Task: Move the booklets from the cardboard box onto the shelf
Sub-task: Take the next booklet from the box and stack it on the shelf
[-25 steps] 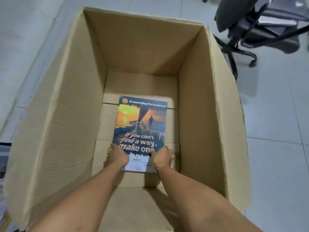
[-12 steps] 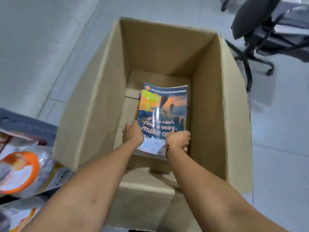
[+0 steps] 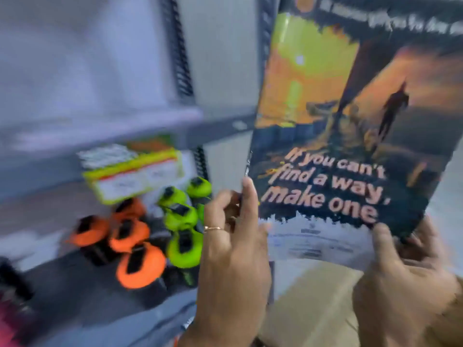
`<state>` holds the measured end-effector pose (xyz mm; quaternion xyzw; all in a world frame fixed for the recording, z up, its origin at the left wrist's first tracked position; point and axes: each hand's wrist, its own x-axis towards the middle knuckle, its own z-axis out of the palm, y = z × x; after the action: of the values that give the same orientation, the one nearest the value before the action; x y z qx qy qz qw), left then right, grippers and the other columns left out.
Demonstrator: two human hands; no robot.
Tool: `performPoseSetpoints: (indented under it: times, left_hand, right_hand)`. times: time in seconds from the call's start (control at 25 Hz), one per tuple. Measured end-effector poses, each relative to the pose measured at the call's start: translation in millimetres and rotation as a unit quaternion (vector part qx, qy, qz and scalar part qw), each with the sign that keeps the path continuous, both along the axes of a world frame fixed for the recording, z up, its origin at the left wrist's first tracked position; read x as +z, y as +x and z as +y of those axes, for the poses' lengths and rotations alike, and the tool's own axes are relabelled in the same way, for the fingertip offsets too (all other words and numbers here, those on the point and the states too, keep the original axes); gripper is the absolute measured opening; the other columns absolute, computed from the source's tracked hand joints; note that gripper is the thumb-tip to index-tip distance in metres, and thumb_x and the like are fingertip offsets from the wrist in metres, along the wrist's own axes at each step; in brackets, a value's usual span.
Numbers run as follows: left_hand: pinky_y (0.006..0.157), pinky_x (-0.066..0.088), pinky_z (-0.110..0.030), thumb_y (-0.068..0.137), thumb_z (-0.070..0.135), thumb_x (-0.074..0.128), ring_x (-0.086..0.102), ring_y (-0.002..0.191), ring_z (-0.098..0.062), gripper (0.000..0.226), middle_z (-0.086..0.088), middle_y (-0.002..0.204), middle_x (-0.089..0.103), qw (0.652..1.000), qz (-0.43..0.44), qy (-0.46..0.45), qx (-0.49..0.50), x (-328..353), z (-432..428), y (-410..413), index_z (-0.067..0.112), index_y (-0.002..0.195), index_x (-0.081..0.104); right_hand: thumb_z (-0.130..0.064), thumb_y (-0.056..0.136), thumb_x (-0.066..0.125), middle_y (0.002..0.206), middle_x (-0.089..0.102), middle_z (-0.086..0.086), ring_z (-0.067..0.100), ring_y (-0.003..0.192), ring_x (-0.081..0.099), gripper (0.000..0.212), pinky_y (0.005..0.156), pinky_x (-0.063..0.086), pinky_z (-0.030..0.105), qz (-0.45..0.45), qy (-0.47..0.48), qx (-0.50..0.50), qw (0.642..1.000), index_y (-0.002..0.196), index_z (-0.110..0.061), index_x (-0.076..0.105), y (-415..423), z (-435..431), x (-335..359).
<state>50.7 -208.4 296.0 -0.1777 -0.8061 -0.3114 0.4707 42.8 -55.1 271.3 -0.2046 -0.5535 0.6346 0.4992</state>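
A stack of booklets [image 3: 345, 116] with a sunset cover reading "If you can't find a way, make one" is held upright, close to the camera, at the right. My left hand [image 3: 233, 246] grips its lower left corner, thumb on the cover. My right hand [image 3: 403, 279] grips the lower right corner. A grey metal shelf [image 3: 100, 126] stands to the left of the booklets. A part of the cardboard box [image 3: 313, 309] shows below the booklets, between my hands. The frame is blurred.
On a lower shelf level lie several orange [image 3: 135, 259] and green [image 3: 183, 234] round items and a yellow-green pack [image 3: 135, 176]. Dark perforated uprights [image 3: 180, 53] frame the shelf. A dark and pink item [image 3: 10, 296] sits at the far left.
Both hands have lifted the booklets out of the cardboard box and up. The view has swung from the box on the floor to the shelf at the left.
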Motion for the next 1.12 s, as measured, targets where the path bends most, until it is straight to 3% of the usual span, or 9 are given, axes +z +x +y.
performPoseSetpoints:
  times: [0.08,0.2,0.4,0.6,0.68,0.76,0.88,1.0,1.12]
  left_hand:
    - [0.095,0.013,0.01,0.081,0.016,0.059,0.041,0.094,-0.008,0.055,-0.005,0.114,0.041,0.992,0.07,0.033,0.1,58,-49,16,0.004,0.133,0.046]
    - [0.083,0.022,-0.001,0.086,0.016,0.063,0.026,0.085,0.003,0.06,-0.005,0.113,0.04,0.978,0.008,0.054,0.201,126,-111,22,0.005,0.141,0.041]
    - [0.092,0.042,-0.038,0.091,0.017,0.056,0.054,0.112,-0.039,0.028,-0.024,0.118,0.061,0.913,-0.198,-0.01,0.356,182,-177,-28,-0.001,0.111,0.061]
    - [0.095,0.045,-0.041,0.089,0.018,0.051,0.052,0.116,-0.041,0.029,-0.023,0.125,0.06,0.858,-0.346,-0.056,0.376,184,-194,-46,0.003,0.112,0.061]
    - [0.097,0.043,-0.041,0.088,0.012,0.049,0.051,0.116,-0.041,0.028,-0.022,0.121,0.063,0.857,-0.28,-0.107,0.42,182,-181,-44,0.005,0.111,0.065]
    - [0.095,0.042,-0.039,0.083,0.003,0.049,0.054,0.111,-0.04,0.029,-0.02,0.111,0.069,0.892,-0.082,-0.164,0.414,169,-150,-42,0.006,0.099,0.073]
    - [0.086,0.049,-0.036,0.075,0.004,0.055,0.063,0.098,-0.034,0.023,-0.011,0.1,0.075,0.947,0.131,-0.215,0.201,100,-53,-47,0.009,0.085,0.075]
    - [0.08,0.054,-0.037,0.075,0.003,0.057,0.065,0.092,-0.032,0.023,-0.008,0.095,0.075,0.968,-0.108,-0.207,-0.091,-17,71,-58,0.011,0.087,0.074]
    - [0.087,0.051,-0.038,0.087,0.003,0.049,0.061,0.107,-0.036,0.03,-0.017,0.112,0.068,0.79,-0.51,-0.287,-0.183,-157,160,-57,0.01,0.107,0.069]
  right_hand:
    - [-0.03,0.078,0.059,0.117,0.065,0.016,0.03,0.101,0.063,0.051,0.092,0.052,0.044,0.07,0.106,0.101,0.987,0.128,-0.023,0.056,-13,-43,67]
    - [-0.012,0.078,0.057,0.11,0.07,0.015,0.022,0.098,0.066,0.044,0.085,0.05,0.03,0.119,0.245,0.14,0.952,0.122,-0.016,0.062,-35,-104,151]
    - [0.003,0.079,0.048,0.096,0.069,0.029,0.033,0.078,0.058,0.024,0.065,0.039,0.036,-0.026,0.415,0.195,0.888,0.093,0.004,0.067,-99,-170,214]
    - [0.004,0.088,0.043,0.115,0.063,0.028,0.041,0.109,0.058,0.025,0.091,0.048,0.041,-0.15,0.486,0.241,0.827,0.106,0.009,0.06,-118,-188,204]
    - [0.006,0.087,0.045,0.121,0.061,0.026,0.039,0.115,0.055,0.028,0.099,0.043,0.04,-0.086,0.464,0.222,0.853,0.109,0.007,0.061,-104,-174,192]
    - [0.005,0.088,0.049,0.127,0.059,0.024,0.036,0.123,0.052,0.027,0.106,0.038,0.037,0.089,0.41,0.121,0.9,0.11,0.005,0.064,-86,-147,161]
    - [0.005,0.089,0.052,0.113,0.064,0.019,0.034,0.111,0.059,0.019,0.102,0.044,0.039,0.215,0.306,-0.087,0.923,0.1,0.007,0.068,-62,-75,68]
    - [0.0,0.085,0.052,0.116,0.064,0.017,0.03,0.113,0.057,0.026,0.106,0.041,0.031,-0.012,0.16,-0.136,0.978,0.107,0.006,0.065,-59,27,-70]
    - [-0.009,0.083,0.047,0.127,0.056,0.027,0.039,0.124,0.047,0.039,0.108,0.033,0.036,-0.359,-0.028,-0.101,0.927,0.117,0.005,0.058,-28,101,-229]
